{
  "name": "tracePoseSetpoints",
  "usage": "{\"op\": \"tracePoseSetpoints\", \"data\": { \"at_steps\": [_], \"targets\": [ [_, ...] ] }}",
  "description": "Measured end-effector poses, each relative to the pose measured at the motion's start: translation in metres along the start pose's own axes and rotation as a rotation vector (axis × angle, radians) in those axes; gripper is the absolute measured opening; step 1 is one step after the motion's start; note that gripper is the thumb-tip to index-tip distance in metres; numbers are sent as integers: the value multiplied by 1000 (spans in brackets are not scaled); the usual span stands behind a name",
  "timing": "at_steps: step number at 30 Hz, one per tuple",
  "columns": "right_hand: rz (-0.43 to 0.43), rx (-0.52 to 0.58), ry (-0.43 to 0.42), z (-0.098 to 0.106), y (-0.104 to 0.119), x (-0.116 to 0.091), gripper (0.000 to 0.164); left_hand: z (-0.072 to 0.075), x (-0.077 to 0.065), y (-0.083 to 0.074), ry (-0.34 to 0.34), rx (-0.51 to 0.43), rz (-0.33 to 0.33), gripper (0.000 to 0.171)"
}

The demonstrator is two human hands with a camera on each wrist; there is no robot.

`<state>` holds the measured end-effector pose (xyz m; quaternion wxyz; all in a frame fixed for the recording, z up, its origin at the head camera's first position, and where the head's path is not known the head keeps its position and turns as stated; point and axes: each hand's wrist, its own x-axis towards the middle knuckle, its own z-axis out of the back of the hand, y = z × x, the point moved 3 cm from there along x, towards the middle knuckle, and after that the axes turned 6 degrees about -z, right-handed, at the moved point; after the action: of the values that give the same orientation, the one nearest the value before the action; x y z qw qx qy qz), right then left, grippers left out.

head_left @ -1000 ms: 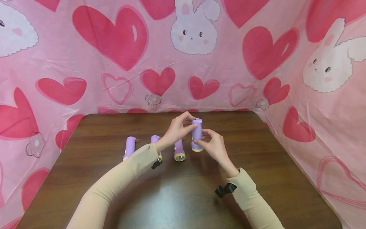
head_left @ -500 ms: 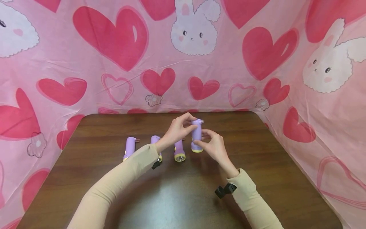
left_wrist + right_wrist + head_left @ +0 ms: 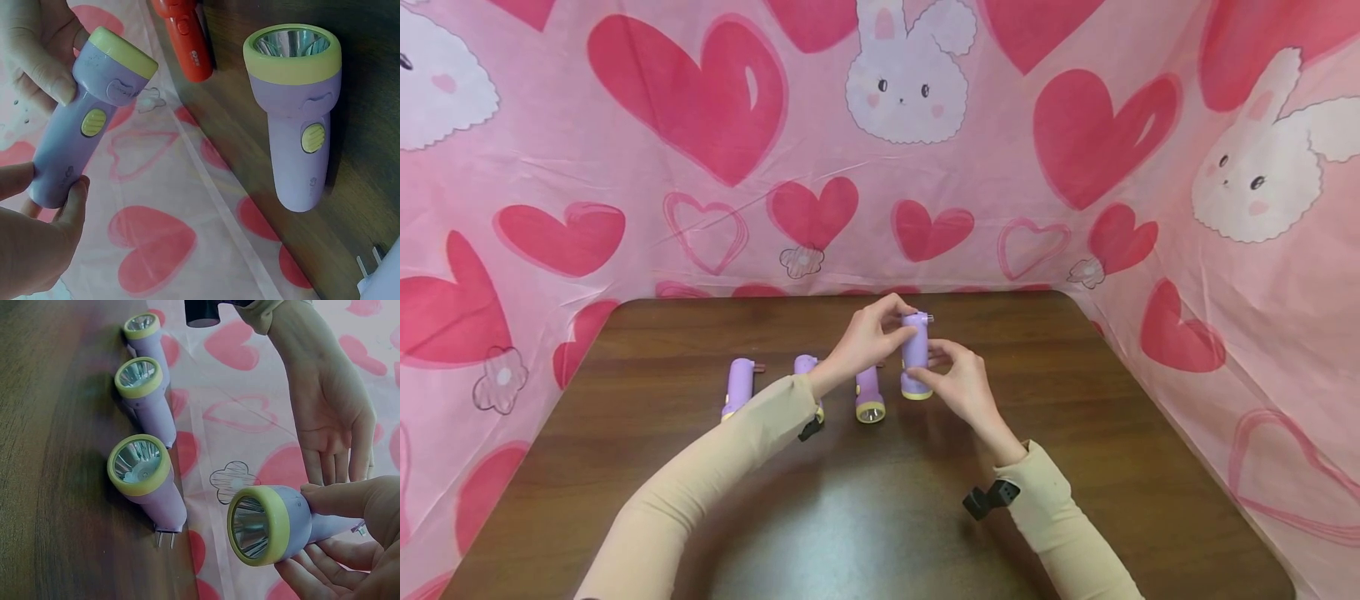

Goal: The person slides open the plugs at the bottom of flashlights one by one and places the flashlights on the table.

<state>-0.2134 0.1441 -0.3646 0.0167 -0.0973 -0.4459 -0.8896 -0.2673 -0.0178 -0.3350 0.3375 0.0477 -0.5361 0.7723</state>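
Note:
In the head view a purple flashlight (image 3: 915, 354) with a yellow rim stands nearly upright, lens end down, between my two hands. My left hand (image 3: 863, 340) pinches its tail end, thumb on the near side. The right hand (image 3: 964, 385) grips it lower down, by the head. Two metal plug prongs (image 3: 929, 318) jut to the right from the tail. Its yellow-green switch (image 3: 94, 122) shows in the left wrist view, and its reflector (image 3: 252, 527) in the right wrist view.
Left of the hands, three similar flashlights lie in a row: the nearest (image 3: 868, 390), the middle one (image 3: 806, 364) partly behind my left sleeve, and the farthest (image 3: 741, 383). The left wrist view shows a red flashlight (image 3: 187, 44) on the brown table (image 3: 1075, 467). Patterned pink cloth (image 3: 1000, 167) surrounds the table.
The plug prongs have come out at the held flashlight's tail; a second ago they did not show. Since half a second ago both hands have kept nearly the same place.

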Motion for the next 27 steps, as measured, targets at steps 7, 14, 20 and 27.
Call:
{"op": "tracePoseSetpoints", "data": {
  "at_steps": [7,14,20,27],
  "targets": [
    [11,-9,8,-1,0,0,46,0,-1,1,-1,-16,14,19],
    [23,-17,21,-1,0,1,46,1,-1,0,-8,-11,15,19],
    [26,-13,24,-1,0,1,46,1,-1,0,-8,-20,35,19],
    [25,-18,24,-1,-1,0,46,1,-2,0,5,-28,42,20]
  ]
}}
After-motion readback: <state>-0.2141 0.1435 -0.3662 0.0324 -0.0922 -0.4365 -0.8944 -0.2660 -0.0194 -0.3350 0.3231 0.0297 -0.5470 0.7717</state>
